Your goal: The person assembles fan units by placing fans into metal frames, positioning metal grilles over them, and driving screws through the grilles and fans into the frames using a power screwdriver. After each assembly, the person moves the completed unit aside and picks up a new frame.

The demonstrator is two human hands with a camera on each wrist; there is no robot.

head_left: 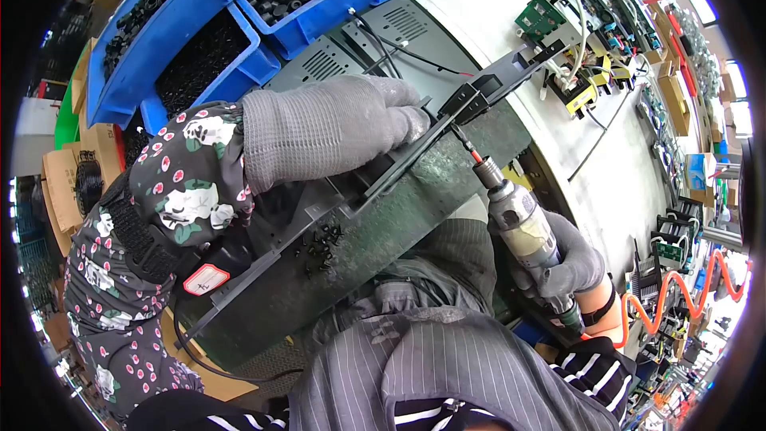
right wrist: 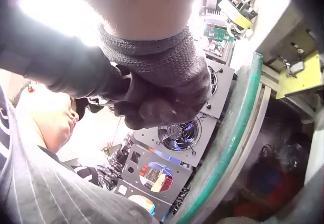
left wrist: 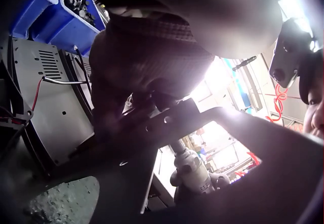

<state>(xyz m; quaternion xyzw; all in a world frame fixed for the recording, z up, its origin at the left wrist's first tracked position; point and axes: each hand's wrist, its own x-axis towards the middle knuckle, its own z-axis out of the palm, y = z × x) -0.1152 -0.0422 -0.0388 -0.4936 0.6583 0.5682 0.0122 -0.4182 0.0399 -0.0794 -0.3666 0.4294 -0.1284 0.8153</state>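
Note:
A long black frame (head_left: 399, 161) lies slanted over a green work surface (head_left: 375, 231). My gloved left hand (head_left: 335, 124) grips its upper part, fingers curled at the edge; the left wrist view shows this hand (left wrist: 147, 62) above the dark frame (left wrist: 136, 158). My gloved right hand (head_left: 570, 259) is wrapped round a powered screwdriver (head_left: 519, 223), whose bit points at the frame's upper end; whether it touches is unclear. In the right wrist view the right hand (right wrist: 167, 87) hides most of the tool. Small black screws (head_left: 319, 247) lie loose beside the frame.
Blue bins (head_left: 319, 20) of black parts stand at the upper left, beside grey vented panels (head_left: 327, 56). Circuit boards (head_left: 542, 17) and wired parts lie on the pale table at the right. An orange coiled hose (head_left: 658, 311) hangs near the right arm. Fan panels (right wrist: 177, 155) show below the right hand.

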